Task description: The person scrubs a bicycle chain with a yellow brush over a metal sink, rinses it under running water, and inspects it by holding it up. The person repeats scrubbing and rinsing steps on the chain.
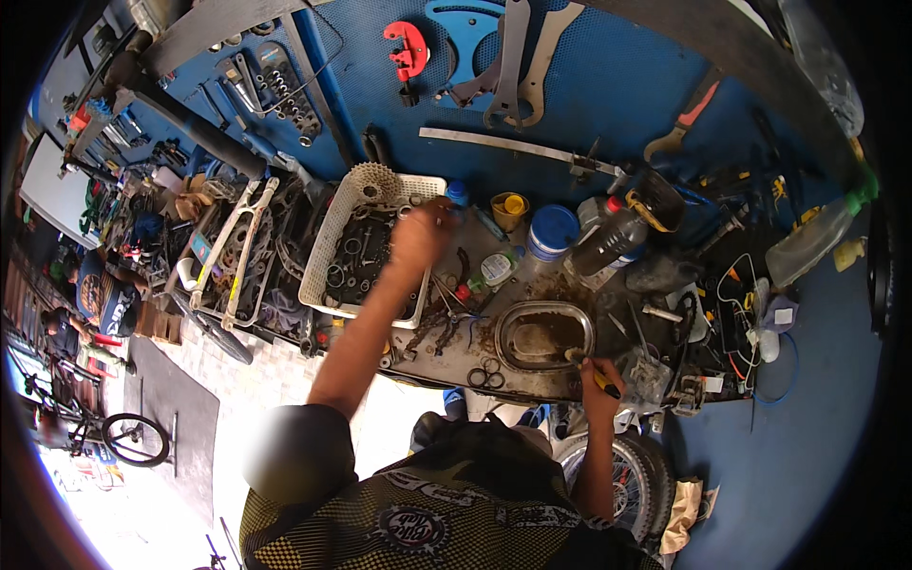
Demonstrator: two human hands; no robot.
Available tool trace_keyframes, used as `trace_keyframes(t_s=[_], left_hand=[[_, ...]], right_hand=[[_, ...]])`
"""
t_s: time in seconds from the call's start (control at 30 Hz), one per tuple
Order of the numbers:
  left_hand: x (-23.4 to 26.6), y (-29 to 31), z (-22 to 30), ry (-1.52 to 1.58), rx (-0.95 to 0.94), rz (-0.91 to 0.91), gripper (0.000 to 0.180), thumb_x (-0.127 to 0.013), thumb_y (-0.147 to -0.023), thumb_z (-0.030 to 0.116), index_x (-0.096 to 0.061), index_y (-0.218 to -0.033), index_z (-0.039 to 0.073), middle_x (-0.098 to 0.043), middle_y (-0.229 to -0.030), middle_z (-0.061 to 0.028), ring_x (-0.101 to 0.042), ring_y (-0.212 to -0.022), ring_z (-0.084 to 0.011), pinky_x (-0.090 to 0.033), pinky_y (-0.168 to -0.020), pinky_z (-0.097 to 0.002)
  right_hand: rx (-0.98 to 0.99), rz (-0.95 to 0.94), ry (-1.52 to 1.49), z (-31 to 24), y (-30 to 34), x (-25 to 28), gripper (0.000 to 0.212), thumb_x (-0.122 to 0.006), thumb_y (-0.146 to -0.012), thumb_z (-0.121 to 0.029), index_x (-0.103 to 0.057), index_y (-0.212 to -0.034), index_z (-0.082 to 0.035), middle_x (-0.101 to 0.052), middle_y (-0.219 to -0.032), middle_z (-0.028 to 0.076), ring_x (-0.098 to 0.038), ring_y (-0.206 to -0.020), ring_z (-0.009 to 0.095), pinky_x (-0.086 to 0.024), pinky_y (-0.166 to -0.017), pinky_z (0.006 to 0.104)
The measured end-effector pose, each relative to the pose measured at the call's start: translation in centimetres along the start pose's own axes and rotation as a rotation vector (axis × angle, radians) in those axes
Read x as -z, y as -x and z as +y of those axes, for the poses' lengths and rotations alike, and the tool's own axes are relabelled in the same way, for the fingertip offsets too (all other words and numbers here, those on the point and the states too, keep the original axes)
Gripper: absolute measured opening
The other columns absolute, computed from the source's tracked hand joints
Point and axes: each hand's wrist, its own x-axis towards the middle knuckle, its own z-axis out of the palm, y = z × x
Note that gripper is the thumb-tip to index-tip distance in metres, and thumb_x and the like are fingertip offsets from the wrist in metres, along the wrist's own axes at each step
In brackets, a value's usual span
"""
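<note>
Far left, beyond the tabletop (pixel 532 375), a bicycle (pixel 114 432) stands on the floor and other people sit low, clear of the work. Next comes a white perforated basket (pixel 334 233) full of dark rings and small metal parts, set at the bench edge, likely so loose bits stay together and within reach. The left hand (pixel 421 233) is stretched out over the basket's right rim, fingers curled downward among the parts; whether it has actually pinched something I cannot tell. Just right of it stand a yellow cup (pixel 510 209), a blue-lidded tub (pixel 553 231) and a dark bottle (pixel 608 242), grouped behind the work spot, probably cleaners kept handy. In front sits an oval metal pan (pixel 543 334) with brownish liquid, near the body so dipping is easy. The right hand (pixel 598 378) is closed around a yellow-handled brush (pixel 591 369), its tip at the pan's right rim. Tools hang on the blue wall board (pixel 589 85) above.
</note>
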Motion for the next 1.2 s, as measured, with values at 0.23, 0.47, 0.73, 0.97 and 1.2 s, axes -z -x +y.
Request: trace_keyframes(t_s=[0.23,0.47,0.73,0.97,1.2], left_hand=[[2.7,-6.1,-16.0,-0.359,0.148,-0.116,0.034,-0.077,-0.091,0.033,-0.075,-0.121,0.015,-0.076,-0.109,-0.0232,-0.073,-0.106,-0.0418,-0.059,-0.092,-0.0503],[5.1,-6.3,-9.2,-0.150,-0.007,0.185,0.026,-0.073,-0.097,0.024,-0.074,-0.115,0.005,-0.078,-0.102,-0.0194,-0.076,-0.092,-0.0400,-0.059,-0.079,-0.0456],[-1.2,5.7,10.4,0.358,-0.160,-0.409,0.024,-0.070,-0.097,0.011,-0.076,-0.120,0.006,-0.078,-0.108,-0.0187,-0.078,-0.095,-0.0320,-0.062,-0.084,-0.0415],[-14.7,15.1,12.6,-0.154,-0.326,-0.778,0.076,-0.066,-0.096,0.059,-0.057,-0.147,0.003,-0.057,-0.149,-0.0244,-0.058,-0.136,-0.0388,-0.043,-0.115,-0.0526],[-18.9,18.8,13.9,-0.234,-0.411,-0.684,0.099,-0.052,-0.093,0.079,-0.043,-0.160,0.007,-0.035,-0.166,-0.0268,-0.028,-0.157,-0.0453,-0.020,-0.127,-0.0611]], right_hand=[[0.017,-0.021,-0.014,-1.7,-0.5,0.2,0.017,-0.078,-0.095,-0.017,-0.074,-0.099,0.000,-0.073,-0.081,0.011,-0.067,-0.073,0.017,-0.052,-0.070,0.0323],[0.117,-0.008,-0.004,-0.7,-2.8,0.6,0.020,-0.080,-0.093,-0.021,-0.076,-0.100,-0.002,-0.074,-0.084,0.013,-0.069,-0.075,0.017,-0.053,-0.070,0.0313],[0.068,-0.007,-0.137,-1.0,-7.1,1.3,0.023,-0.081,-0.094,-0.025,-0.078,-0.104,-0.004,-0.076,-0.089,0.010,-0.071,-0.080,0.013,-0.053,-0.074,0.0281],[0.024,-0.048,-0.272,-1.8,-8.6,3.0,0.023,-0.079,-0.098,-0.022,-0.077,-0.107,-0.002,-0.076,-0.090,0.004,-0.068,-0.083,0.008,-0.052,-0.075,0.0253],[-0.013,-0.075,-0.296,-0.7,-7.6,4.0,0.023,-0.079,-0.099,-0.022,-0.075,-0.108,-0.001,-0.075,-0.090,0.003,-0.067,-0.082,0.008,-0.053,-0.075,0.0248]])
